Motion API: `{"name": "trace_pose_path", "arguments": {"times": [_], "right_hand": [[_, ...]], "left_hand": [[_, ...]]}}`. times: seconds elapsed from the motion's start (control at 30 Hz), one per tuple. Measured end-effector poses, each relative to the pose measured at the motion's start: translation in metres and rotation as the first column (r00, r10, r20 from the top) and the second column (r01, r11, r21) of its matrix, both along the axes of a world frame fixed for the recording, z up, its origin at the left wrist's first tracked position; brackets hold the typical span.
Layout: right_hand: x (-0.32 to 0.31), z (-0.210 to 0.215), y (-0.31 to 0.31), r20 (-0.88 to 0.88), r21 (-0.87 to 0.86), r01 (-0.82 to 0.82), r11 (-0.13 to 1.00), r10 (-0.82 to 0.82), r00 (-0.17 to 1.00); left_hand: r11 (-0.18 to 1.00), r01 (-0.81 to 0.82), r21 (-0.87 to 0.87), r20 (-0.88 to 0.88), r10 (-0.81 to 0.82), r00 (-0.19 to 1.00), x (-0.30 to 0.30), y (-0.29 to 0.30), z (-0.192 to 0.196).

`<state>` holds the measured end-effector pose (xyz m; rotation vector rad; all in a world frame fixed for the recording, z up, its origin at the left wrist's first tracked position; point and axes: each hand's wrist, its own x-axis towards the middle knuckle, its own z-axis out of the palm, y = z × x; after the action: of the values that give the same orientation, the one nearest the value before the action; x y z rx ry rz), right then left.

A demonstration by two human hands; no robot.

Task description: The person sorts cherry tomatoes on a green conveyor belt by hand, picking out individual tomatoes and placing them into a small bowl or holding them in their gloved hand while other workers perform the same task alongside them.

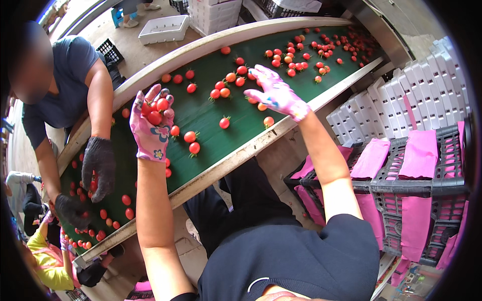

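Cherry tomatoes (224, 122), red with some orange, lie scattered over a green conveyor belt (211, 145). My left hand (150, 138), in a pink flowered glove, is turned palm up above the belt. Its fingers curl round several red cherry tomatoes (154, 118). My right hand (275, 93), gloved alike, reaches over the belt with fingers stretched and apart. Beside its fingertips lies a cluster of tomatoes (241, 70), and a few more sit partly beneath the hand. Nothing shows in its grasp.
Across the belt, a co-worker's dark-gloved hands (98, 168) are over tomatoes at the left. Pale rails (231, 175) edge the belt. Black crates with pink liners (416, 155) and stacked white crates (401, 100) stand at right. Another person in yellow (47, 256) is at lower left.
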<state>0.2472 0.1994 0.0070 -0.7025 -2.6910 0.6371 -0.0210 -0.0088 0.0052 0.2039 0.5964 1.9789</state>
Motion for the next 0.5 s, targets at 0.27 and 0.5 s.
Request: {"name": "trace_pose_path", "arguments": {"times": [0.27,0.5], "right_hand": [[-0.060,0.005,-0.042,0.222,0.203,-0.305,0.931,0.259,0.940],[-0.007,0.012,-0.038,0.059,0.369,-0.088,0.925,0.071,0.996]], "left_hand": [[1.000,-0.017,-0.012,-0.055,0.017,0.998,0.003,-0.005,0.004],[0.994,-0.002,-0.106,-0.015,0.000,1.000,0.013,0.000,0.015]]}}
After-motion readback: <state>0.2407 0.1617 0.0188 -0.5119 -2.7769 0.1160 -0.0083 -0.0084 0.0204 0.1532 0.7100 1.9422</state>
